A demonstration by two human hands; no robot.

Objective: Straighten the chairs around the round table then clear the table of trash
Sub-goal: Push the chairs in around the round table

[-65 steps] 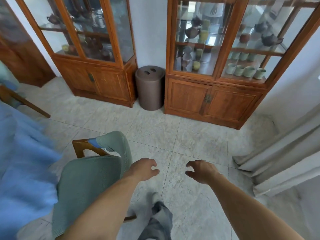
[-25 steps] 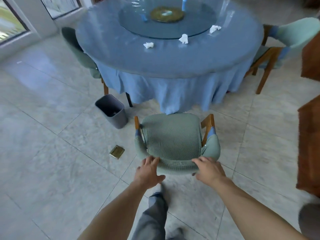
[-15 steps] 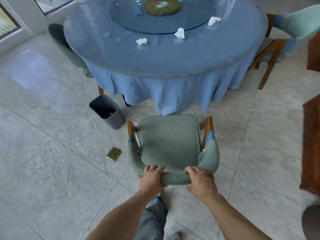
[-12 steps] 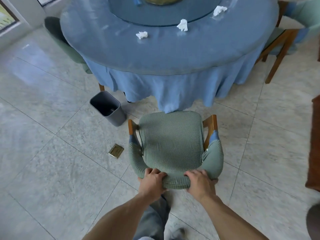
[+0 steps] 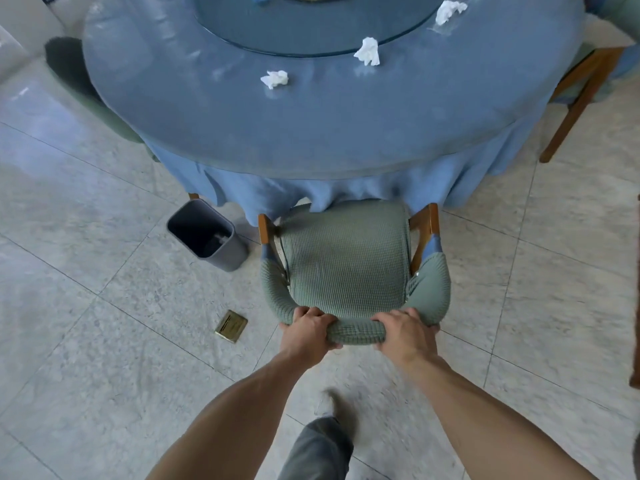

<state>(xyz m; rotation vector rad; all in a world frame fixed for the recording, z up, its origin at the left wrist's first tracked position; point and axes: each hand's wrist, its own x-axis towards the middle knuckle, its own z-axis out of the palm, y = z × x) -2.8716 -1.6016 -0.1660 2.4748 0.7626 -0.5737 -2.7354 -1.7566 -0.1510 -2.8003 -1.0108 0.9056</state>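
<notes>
Your green chair (image 5: 346,261) stands square to the round table (image 5: 346,126), its seat front just under the hanging blue tablecloth (image 5: 363,188), so little room shows between seat and cloth. On the chair's left the grey bin (image 5: 207,237) sits close to the wooden arm post, with a narrow strip of tile between them (a bit of white shows inside the bin). A small brass floor plate (image 5: 231,326) lies in the tile behind the bin, near your left wrist. To the right of the chair the floor is open tile out to a second chair (image 5: 585,81) at the table's right edge; a third chair (image 5: 86,95), dark green, is tucked at the table's left edge.

Your left hand (image 5: 308,336) grips the padded backrest rail, fingers curled over its top and pressed together, thumb below the rail. Your right hand (image 5: 403,332) grips the same rail just beside it, fingers wrapped over the top; its thumb is hidden. A short stretch of rail shows between the two hands.

On the tabletop three crumpled tissues lie apart: the near tissue (image 5: 274,79) on the cloth, the middle tissue (image 5: 368,51) at the rim of the glass turntable (image 5: 311,26), the far tissue (image 5: 449,10) on the turntable's right side.
</notes>
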